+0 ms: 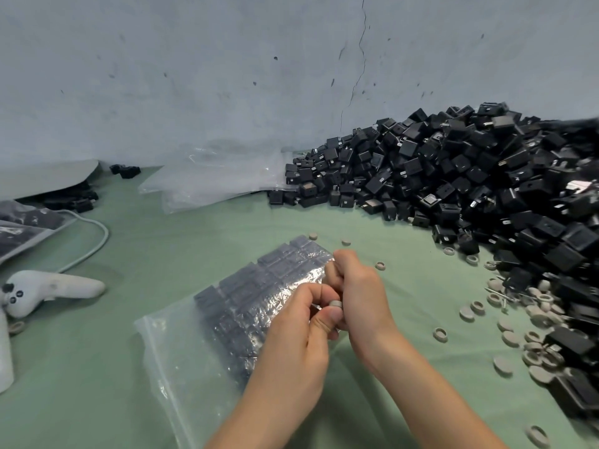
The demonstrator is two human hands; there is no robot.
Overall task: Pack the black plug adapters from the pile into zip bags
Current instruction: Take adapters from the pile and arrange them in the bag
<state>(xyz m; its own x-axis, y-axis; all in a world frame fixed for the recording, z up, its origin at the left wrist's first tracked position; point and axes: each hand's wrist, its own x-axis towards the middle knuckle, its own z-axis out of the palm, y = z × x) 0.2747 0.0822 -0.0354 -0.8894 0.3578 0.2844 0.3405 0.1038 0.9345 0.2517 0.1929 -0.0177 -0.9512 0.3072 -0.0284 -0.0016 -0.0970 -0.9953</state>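
- A green table (129,367) stands against a grey wall (194,76).
- The white controller (48,291) lies far left.
- Centre, the zip bag (181,351) lies flat, packed with black adapters (246,296).
- The left hand (291,345) and right hand (359,296), fingers curled, pinch its right edge.
- The adapter pile (470,176) is heaped at right.

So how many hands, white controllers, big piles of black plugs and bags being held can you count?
hands: 2 (left hand, right hand)
white controller: 1
pile of black plug adapters: 1
zip bag held in both hands: 1
total: 5
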